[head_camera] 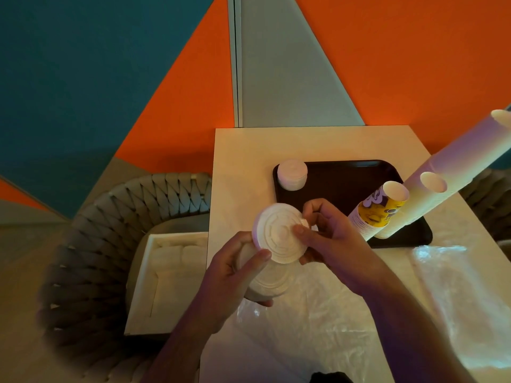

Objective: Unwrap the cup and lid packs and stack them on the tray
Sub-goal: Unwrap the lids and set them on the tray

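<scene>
Head view, lid stack: a stack of white lids [272, 244] is held above the near part of the table [243, 150], short of the tray, its top lid tipped toward the camera.
Left hand [235, 275]: fingers and thumb curled round the lower part of the stack, bearing it from beneath.
Right hand [326, 233]: thumb and fingers pinch the rim of the top lid.
Step in hand: judged to be parting or squaring lids before they go down; unwrapping of this pack looks done.
Tray [345, 175]: dark; a short pile of lids [292, 174] stands at its far-left corner, and three tall cup stacks [431, 183] lean at its right.
Wrapping: clear plastic film [345, 294] lies spread on the near table.
Next move: carry the held lids forward and set them squarely on the existing pile, clear of the cups.
Beside table: a woven chair [110, 230] holds a white box [166, 280].
</scene>
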The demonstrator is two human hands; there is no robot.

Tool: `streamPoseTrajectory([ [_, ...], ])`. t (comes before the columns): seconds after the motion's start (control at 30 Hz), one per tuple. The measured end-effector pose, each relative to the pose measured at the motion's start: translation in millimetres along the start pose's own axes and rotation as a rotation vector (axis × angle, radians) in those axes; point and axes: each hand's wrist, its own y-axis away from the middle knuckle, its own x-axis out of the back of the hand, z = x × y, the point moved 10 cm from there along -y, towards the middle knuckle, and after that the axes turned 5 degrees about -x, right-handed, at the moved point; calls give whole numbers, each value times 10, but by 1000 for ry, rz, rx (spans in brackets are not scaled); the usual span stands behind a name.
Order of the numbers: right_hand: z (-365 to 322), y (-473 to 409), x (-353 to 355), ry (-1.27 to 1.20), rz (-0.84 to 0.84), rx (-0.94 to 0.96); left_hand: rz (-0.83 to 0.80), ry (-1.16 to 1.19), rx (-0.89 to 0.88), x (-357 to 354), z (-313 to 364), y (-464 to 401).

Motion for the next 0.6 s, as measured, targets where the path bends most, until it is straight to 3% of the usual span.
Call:
streamPoseTrajectory([
  [0.13, 20, 45, -25, 408, 15, 58, 19, -45, 26, 13, -65, -23],
  [0.23, -54, 64, -122, 675, 27, 255, 14, -119, 39, -19, -116, -55],
  [0.43, 64, -87, 82, 594, 98, 247, 35, -124, 80, -47, -197, -76],
  [0.5, 147, -226, 375, 510, 202, 203, 96, -114, 100, -2, -240, -88],
  [0.6, 332, -492, 853, 612, 407, 132, 169, -148, 83, 57, -255, -93],
])
